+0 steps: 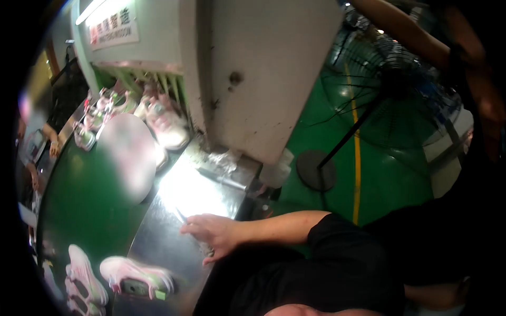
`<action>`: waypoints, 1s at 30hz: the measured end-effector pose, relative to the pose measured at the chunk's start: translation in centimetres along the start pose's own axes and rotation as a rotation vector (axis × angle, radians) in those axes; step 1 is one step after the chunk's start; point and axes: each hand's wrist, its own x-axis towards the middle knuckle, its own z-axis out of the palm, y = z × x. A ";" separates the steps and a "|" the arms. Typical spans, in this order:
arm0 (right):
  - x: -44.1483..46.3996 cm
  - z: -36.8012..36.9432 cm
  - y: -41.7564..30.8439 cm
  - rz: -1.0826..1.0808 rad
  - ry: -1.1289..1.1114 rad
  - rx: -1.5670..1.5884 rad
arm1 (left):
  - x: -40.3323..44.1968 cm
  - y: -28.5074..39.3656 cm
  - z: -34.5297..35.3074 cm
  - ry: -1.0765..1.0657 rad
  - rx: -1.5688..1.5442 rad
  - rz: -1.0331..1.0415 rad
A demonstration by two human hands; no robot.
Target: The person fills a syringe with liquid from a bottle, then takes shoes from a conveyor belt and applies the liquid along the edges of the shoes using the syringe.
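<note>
My right hand (213,234) reaches in from the right over a metal tabletop (163,237). Its fingers stretch left and the thumb is spread away from them. A thin dark strip (179,215) lies at the fingertips; whether they touch it is unclear. Something small and greyish by the palm is too blurred to name. A pink and white sneaker (137,276) lies on its side at the table's lower left, apart from the hand. Beside it, on the green surface, is another pale sneaker (87,276). My left hand is out of view.
Several sneakers (166,124) cluster beneath a machine hood (139,47) with hanging strips. A grey cabinet (263,79) rises behind the table, with crumpled plastic (224,160) at its foot. A standing fan (392,84) is on the right. Other people's arms (403,23) show at the edges.
</note>
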 end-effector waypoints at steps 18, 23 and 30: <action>0.3 -0.4 0.5 -0.058 0.055 0.024 | 3.7 7.5 -1.9 0.137 -0.174 0.377; 1.0 -0.2 0.8 -0.152 0.073 0.055 | 3.9 11.3 -3.7 0.072 -0.245 0.492; 1.4 -0.2 0.2 -0.101 0.047 0.091 | 3.5 14.0 -3.3 -0.040 -0.294 0.532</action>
